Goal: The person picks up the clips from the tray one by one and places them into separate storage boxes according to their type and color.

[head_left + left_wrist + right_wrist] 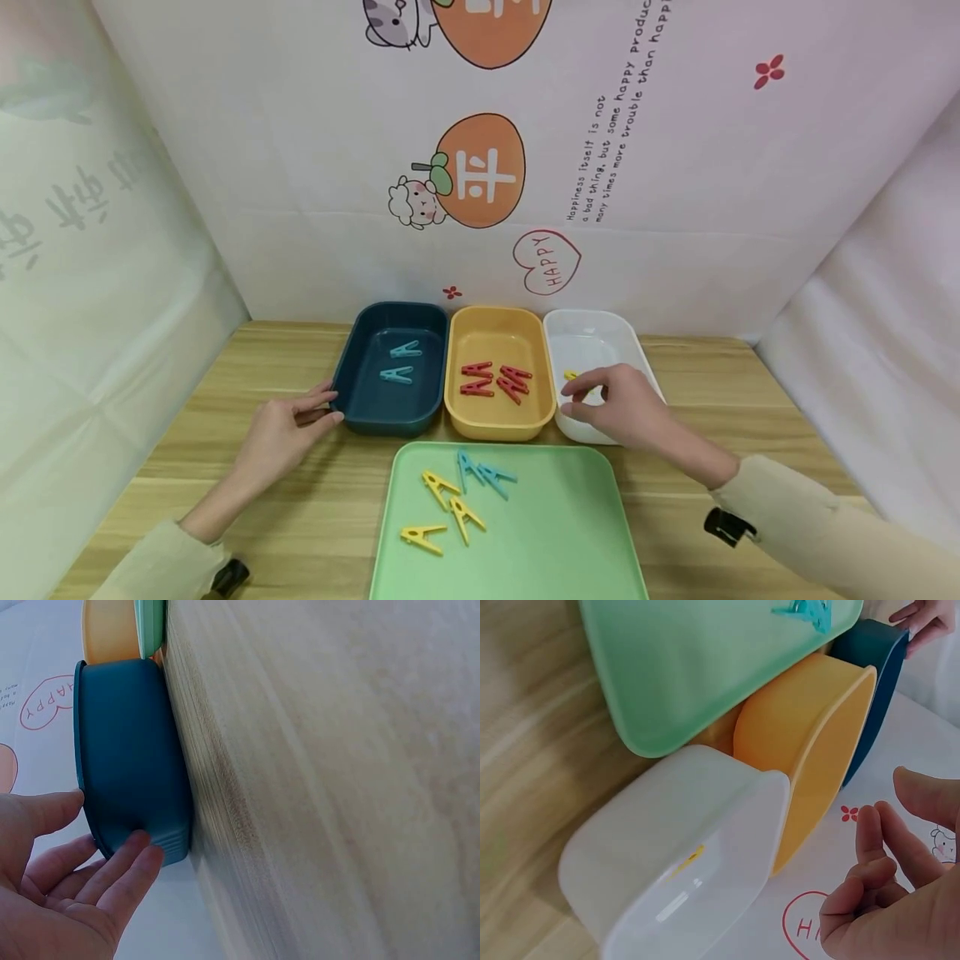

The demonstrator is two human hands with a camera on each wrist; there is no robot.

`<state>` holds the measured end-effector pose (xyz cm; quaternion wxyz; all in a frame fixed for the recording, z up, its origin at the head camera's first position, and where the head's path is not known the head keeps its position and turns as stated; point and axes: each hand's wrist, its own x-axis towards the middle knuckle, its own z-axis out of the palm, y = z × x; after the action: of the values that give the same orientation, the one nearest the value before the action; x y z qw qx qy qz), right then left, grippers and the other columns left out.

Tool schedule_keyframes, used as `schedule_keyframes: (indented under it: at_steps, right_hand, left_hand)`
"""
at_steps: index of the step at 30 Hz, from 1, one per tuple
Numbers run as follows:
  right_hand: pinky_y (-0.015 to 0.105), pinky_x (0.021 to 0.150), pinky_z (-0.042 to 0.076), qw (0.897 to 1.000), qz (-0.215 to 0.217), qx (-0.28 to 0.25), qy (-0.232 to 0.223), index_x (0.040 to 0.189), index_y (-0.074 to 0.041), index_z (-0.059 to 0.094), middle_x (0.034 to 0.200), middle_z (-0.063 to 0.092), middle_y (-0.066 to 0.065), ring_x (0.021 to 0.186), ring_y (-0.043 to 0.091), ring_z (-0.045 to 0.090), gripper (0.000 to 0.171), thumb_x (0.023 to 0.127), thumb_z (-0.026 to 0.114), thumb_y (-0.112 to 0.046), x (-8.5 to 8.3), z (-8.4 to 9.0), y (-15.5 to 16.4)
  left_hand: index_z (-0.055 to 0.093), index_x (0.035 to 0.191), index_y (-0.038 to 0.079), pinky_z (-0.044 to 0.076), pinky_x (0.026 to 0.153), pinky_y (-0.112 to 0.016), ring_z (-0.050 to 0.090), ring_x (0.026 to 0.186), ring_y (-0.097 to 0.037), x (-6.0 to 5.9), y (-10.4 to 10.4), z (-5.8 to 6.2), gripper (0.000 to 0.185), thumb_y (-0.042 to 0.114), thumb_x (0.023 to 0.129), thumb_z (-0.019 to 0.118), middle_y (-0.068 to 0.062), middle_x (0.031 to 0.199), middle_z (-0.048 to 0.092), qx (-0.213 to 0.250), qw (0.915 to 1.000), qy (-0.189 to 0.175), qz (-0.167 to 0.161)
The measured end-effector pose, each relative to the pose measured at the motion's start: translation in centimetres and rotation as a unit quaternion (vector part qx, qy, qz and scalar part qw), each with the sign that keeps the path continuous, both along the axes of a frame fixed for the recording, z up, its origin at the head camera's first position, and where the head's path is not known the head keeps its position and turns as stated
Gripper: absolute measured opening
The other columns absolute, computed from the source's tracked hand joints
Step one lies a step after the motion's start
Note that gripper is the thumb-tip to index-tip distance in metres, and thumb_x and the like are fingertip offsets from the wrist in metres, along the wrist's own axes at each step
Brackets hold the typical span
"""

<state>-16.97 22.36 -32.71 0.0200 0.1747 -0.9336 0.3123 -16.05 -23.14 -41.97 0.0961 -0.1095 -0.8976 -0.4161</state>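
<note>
My left hand (pixel 273 437) touches the near left corner of the dark blue bin (pixel 375 400). In the left wrist view its thumb lies at the rim and the fingers (pixel 124 879) are extended beside the outer wall. Over the white bin (pixel 596 337) hovers my right hand (pixel 626 408), thumb and index finger apart with nothing between them. A yellow clothespin (pixel 690 860) lies on the floor of that white bin, partly hidden by the hand in the head view. Two light blue clothespins (pixel 397 375) rest in the dark blue bin.
Between those bins stands a yellow-orange bin (pixel 498 329) with several red clothespins (pixel 477 388). In front, a green tray (pixel 555 533) carries several yellow clothespins (pixel 423 538) and two light blue clothespins (pixel 495 478). A printed white cloth (pixel 337 208) hangs behind the bins.
</note>
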Motion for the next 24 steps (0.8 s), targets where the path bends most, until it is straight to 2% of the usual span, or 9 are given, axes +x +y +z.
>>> schedule_keyframes:
  at_steps: [3, 10, 17, 24]
  right_hand:
    - [0.028, 0.064, 0.040, 1.000, 0.001, -0.003, 0.002, 0.098, -0.006, 0.083, 0.082, 0.071, -0.007, 0.072, 0.017, 0.051, 0.012, 0.088, 0.085, -0.012, 1.1, -0.3, 0.6]
    - [0.026, 0.051, 0.035, 0.999, -0.022, -0.015, -0.027, 0.102, -0.009, 0.084, 0.082, 0.070, -0.008, 0.057, 0.011, 0.041, 0.013, 0.089, 0.085, -0.013, 3.3, -1.5, 1.6]
    - [0.022, 0.050, 0.034, 0.999, -0.022, -0.026, -0.038, 0.101, -0.014, 0.083, 0.081, 0.069, -0.012, 0.055, 0.005, 0.040, 0.013, 0.088, 0.087, -0.016, 5.1, -3.2, 1.9]
    - [0.021, 0.052, 0.034, 0.999, -0.001, -0.039, -0.032, 0.101, -0.011, 0.083, 0.079, 0.070, -0.017, 0.057, 0.003, 0.040, 0.017, 0.086, 0.089, -0.017, 6.1, -5.3, 2.0]
  left_hand:
    - [0.070, 0.131, -0.007, 0.062, 0.075, -0.025, 0.076, 0.102, -0.031, 0.0, 0.0, 0.0, 0.038, 0.013, 0.099, 0.077, -0.022, 0.146, 0.058, 0.000, 1.0000, 0.001, 0.002]
    - [0.070, 0.132, -0.007, 0.062, 0.074, -0.023, 0.076, 0.102, -0.031, 0.0, 0.0, 0.1, 0.039, 0.014, 0.099, 0.077, -0.022, 0.146, 0.058, 0.000, 1.0000, -0.001, 0.001]
    - [0.070, 0.131, -0.008, 0.063, 0.076, -0.026, 0.076, 0.102, -0.031, 0.0, 0.0, 0.1, 0.038, 0.011, 0.099, 0.077, -0.022, 0.146, 0.058, 0.002, 1.0000, 0.001, 0.001]
    - [0.070, 0.131, -0.009, 0.061, 0.075, -0.020, 0.076, 0.102, -0.031, 0.1, 0.1, 0.1, 0.038, 0.009, 0.098, 0.077, -0.022, 0.145, 0.059, 0.013, 0.9999, 0.001, 0.000]
